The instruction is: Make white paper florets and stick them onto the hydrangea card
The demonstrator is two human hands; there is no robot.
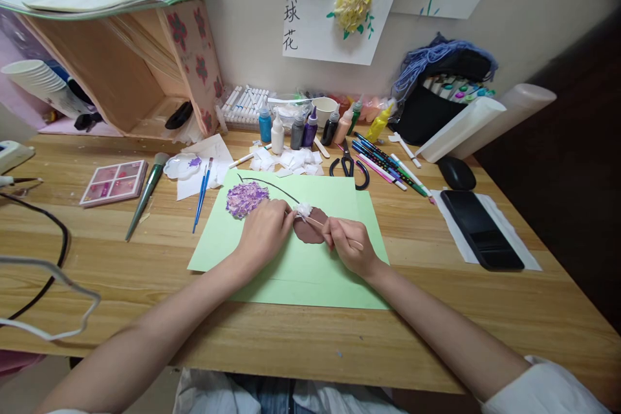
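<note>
A light green paper sheet (291,284) lies on the wooden table. On it are a purple-and-pink textured flower (246,199), a thin dark curved stem line (272,186) and a brown round patch (310,236). A white crumpled paper tuft (303,209) sits at the patch's upper edge. My right hand (350,242) grips a wooden craft stick (316,224), its tip over the brown patch near the tuft. My left hand (266,228) rests on the sheet, between flower and patch. Its fingers are curled together beside the tuft; what they pinch, if anything, is hidden.
Behind the sheet lie torn white paper pieces (295,160), black scissors (347,165) and pens (388,165). Several paint bottles (309,129) stand farther back. Brushes (202,194) and a pink palette (114,184) lie left; a phone (481,229) and mouse (457,173) right.
</note>
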